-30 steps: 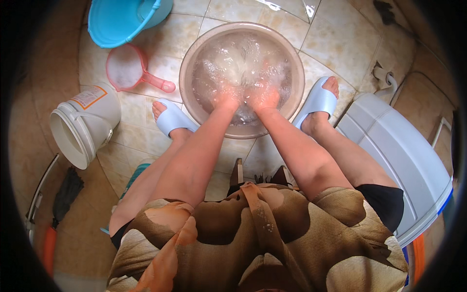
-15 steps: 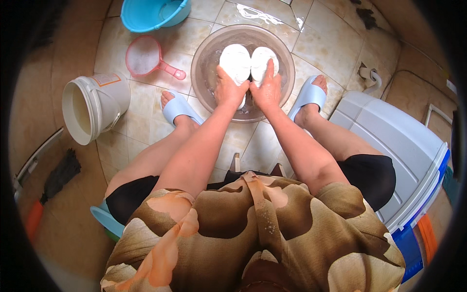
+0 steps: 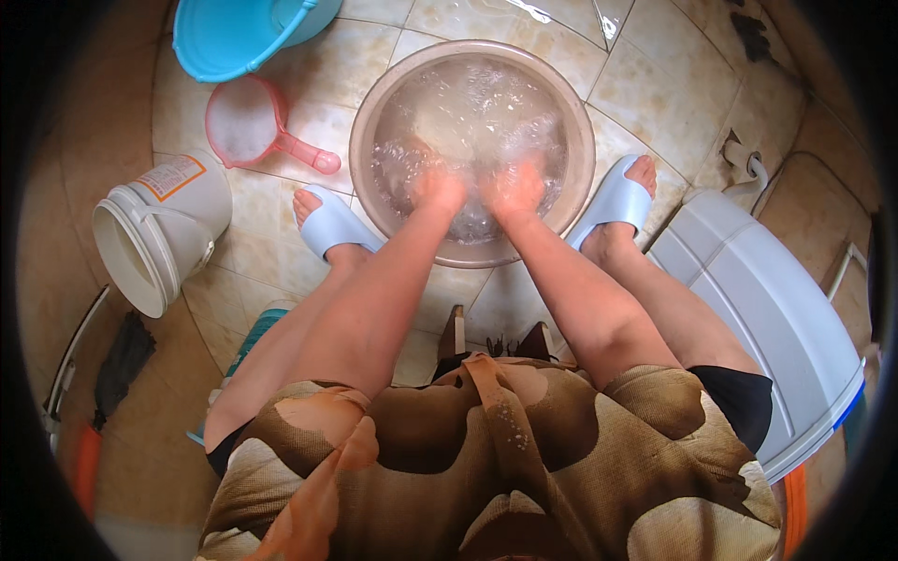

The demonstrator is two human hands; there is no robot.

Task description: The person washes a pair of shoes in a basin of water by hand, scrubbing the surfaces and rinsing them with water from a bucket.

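A round brownish-grey basin (image 3: 367, 210) of stirred, bubbly water stands on the floor between my feet. Both my hands are under the water in it, side by side. My left hand (image 3: 438, 190) is closed on a white shoe (image 3: 443, 133), seen only as a pale blurred shape below the surface. My right hand (image 3: 513, 190) is closed on the other white shoe (image 3: 528, 136), more blurred by the splashing. Ripples hide most of the fingers and the shoes' outlines.
Left of the basin lie a pink dipper (image 3: 245, 122) with suds, a turquoise basin (image 3: 229, 37) and a tilted white bucket (image 3: 178, 220). My feet in light blue slippers (image 3: 339, 224) flank the basin. A grey-lidded storage box (image 3: 748, 299) stands at right, near a pipe (image 3: 744, 161).
Both hands have pushed the white shoes down from above the water to below its surface. The water now churns and splashes. The view has shifted slightly.
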